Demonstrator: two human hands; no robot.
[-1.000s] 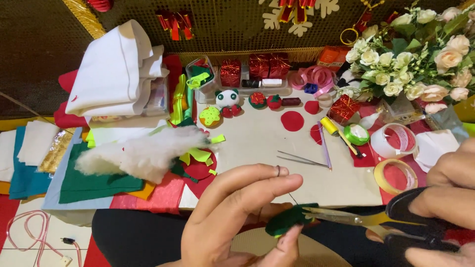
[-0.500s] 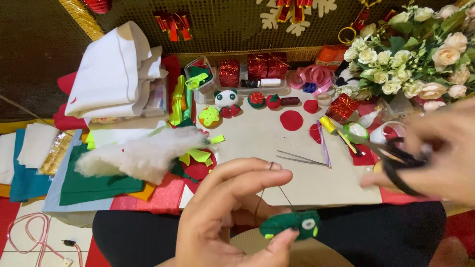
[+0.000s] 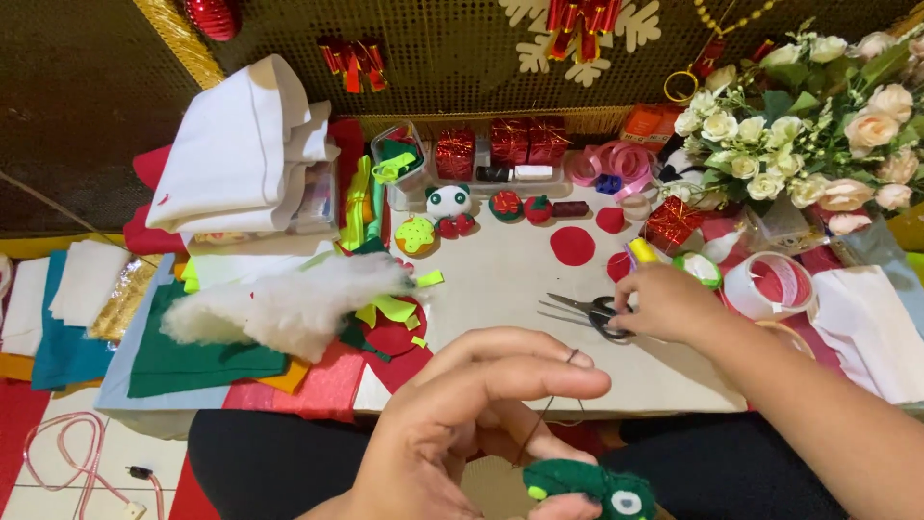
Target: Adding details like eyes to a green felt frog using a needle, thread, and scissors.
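With the left hand (image 3: 462, 433) fingers pinching the small green felt toy (image 3: 587, 486) and its dark thread (image 3: 544, 414), the right hand (image 3: 664, 303) fingers, curled on the black-handled scissors (image 3: 587, 310) on the counter (image 3: 510, 279), should lay them flat, blades away.

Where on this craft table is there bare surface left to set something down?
The beige tabletop is bare between the white stuffing tuft, the red felt circle and the scissors under the right hand. The back row of red gift boxes and the right side by the tape rolls are crowded.
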